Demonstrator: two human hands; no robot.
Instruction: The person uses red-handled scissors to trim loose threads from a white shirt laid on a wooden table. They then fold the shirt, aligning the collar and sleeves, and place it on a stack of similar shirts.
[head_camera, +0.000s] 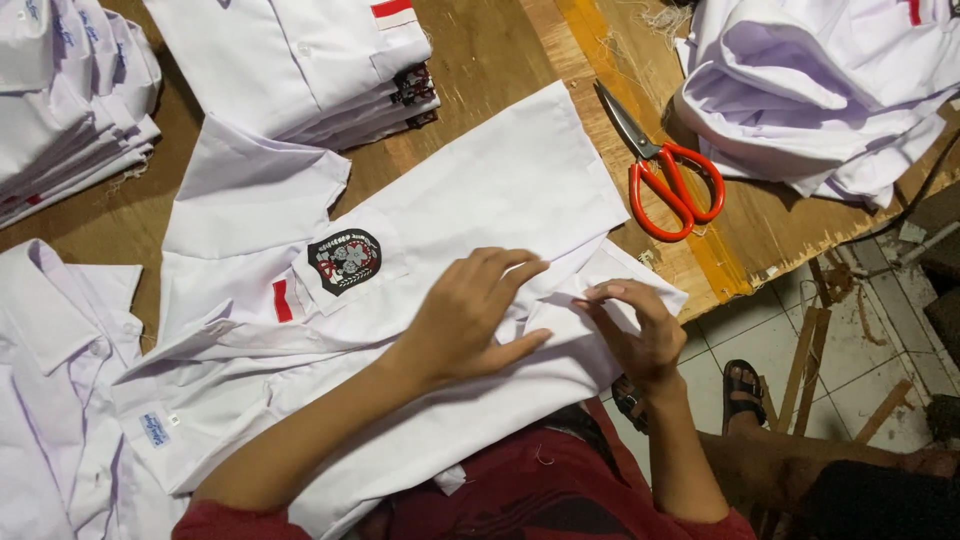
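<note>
On wooden table (480, 60): white cotton shirt with dark crest patch (440, 230), laid flat; left hand (470, 315) spread, pressing it; right hand (640, 330) pinching folded sleeve edge; orange-handled scissors (665, 170) nearby

The left hand (470, 315) lies flat on a white shirt (480, 200) near the bench (490, 50) edge. The right hand (635, 330) pinches its sleeve. Red scissors (665, 170) lie nearby.

We can't see the shirt hem (560, 330) under our left hand (470, 320). Stacks at the table's (480, 60) far corners are cropped; badge (344, 261) detail too small.
</note>
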